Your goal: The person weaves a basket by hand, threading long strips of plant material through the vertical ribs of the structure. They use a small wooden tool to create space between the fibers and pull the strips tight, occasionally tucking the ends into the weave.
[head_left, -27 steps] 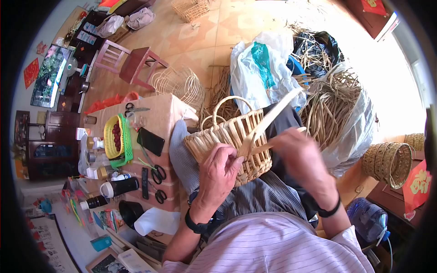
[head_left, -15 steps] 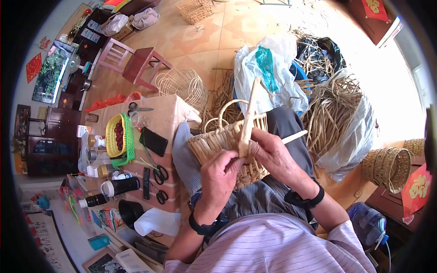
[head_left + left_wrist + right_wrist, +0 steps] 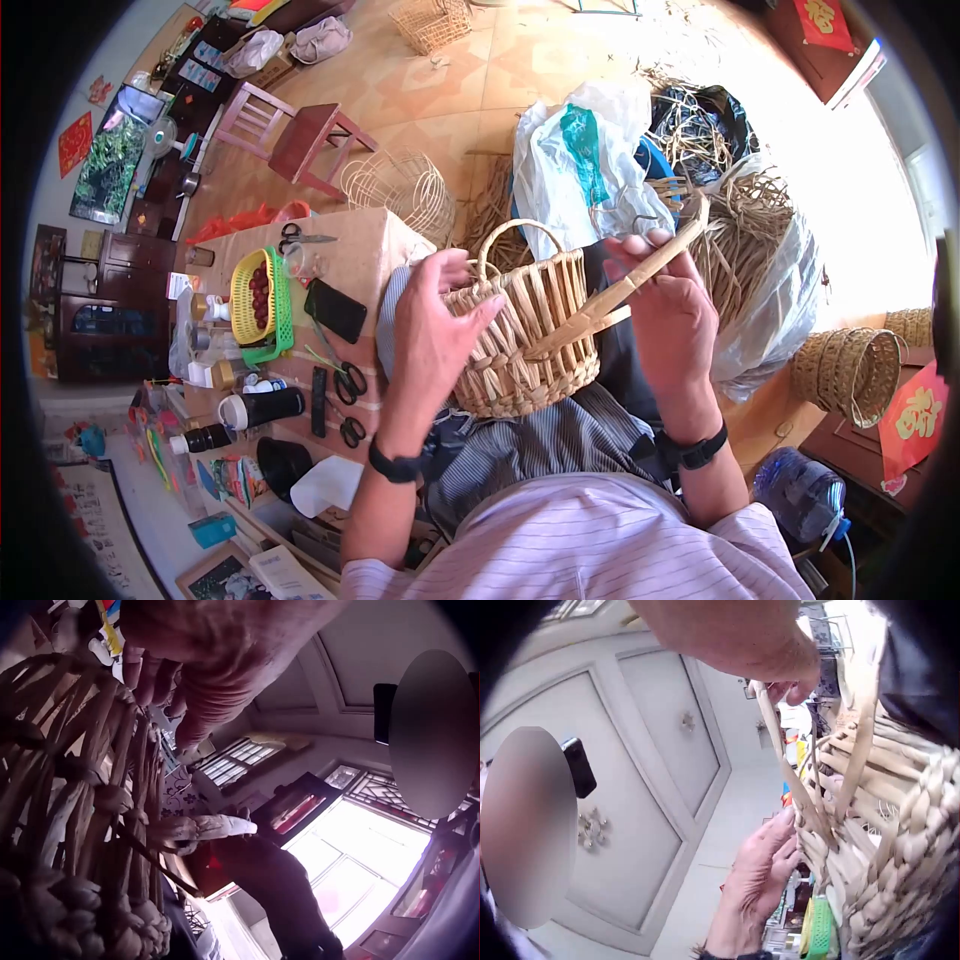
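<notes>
Tiled floor (image 3: pixel 440 80) spreads beyond the lap, where a handled wicker basket (image 3: pixel 515 375) rests tilted. It looks light and springy, stiffer at the thick braided band, the safest grip; its flat loose strip (image 3: pixel 625 288) seems pliable but liable to split if creased. Close against the basket's left side, the left hand (image 3: pixel 430 330) is open, thumb spread; whether it touches is unclear. Right of the basket, the right hand (image 3: pixel 675 325) pinches the strip.
</notes>
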### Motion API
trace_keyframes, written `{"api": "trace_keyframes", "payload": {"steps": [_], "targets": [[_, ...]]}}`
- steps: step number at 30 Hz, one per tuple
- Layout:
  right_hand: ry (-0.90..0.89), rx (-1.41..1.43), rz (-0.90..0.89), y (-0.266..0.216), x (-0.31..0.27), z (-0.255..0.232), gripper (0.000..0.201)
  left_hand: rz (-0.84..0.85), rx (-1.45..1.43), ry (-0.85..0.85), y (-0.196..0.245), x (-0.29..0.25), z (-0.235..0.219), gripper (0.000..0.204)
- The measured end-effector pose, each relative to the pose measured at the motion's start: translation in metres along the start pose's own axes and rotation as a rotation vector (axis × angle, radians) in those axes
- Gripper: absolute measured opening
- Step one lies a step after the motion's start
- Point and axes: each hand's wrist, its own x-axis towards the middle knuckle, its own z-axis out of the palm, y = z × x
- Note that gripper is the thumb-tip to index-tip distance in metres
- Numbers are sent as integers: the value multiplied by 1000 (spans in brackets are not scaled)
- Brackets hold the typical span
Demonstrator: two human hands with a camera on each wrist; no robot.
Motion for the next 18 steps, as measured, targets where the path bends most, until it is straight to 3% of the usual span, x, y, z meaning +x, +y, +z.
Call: {"api": "trace_keyframes", "payload": {"steps": [1,4,5,6,8,10,11,14,16,18], "targets": [[-23,22,43,2,-3,-2,39,-73,43,-185,-1,13,-6,51],[-168,111,13,-11,16,-26,41,-330,-191,-788,2,61,-24,49],[-139,116,-30,-16,23,-33,45,-331,-312,-878,-19,72,-18,50],[5,96,-100,-21,27,-24,47,-358,-366,-937,-21,79,-14,49],[-30,-44,-142,-27,37,-38,49,-419,-477,-1056,-24,88,-4,48],[-50,-295,-102,-20,26,-21,52,-421,-455,-1097,-23,94,0,42],[24,-409,4,-14,16,-6,55,-413,-445,-1104,-22,95,3,40],[-107,-705,253,14,-6,-2,38,-386,-449,-1124,-27,95,8,37],[-244,-816,72,35,-13,2,22,-388,-450,-1135,-31,95,10,37],[-271,-982,41,35,-18,8,20,-406,-445,-1133,-31,94,12,37]]}}
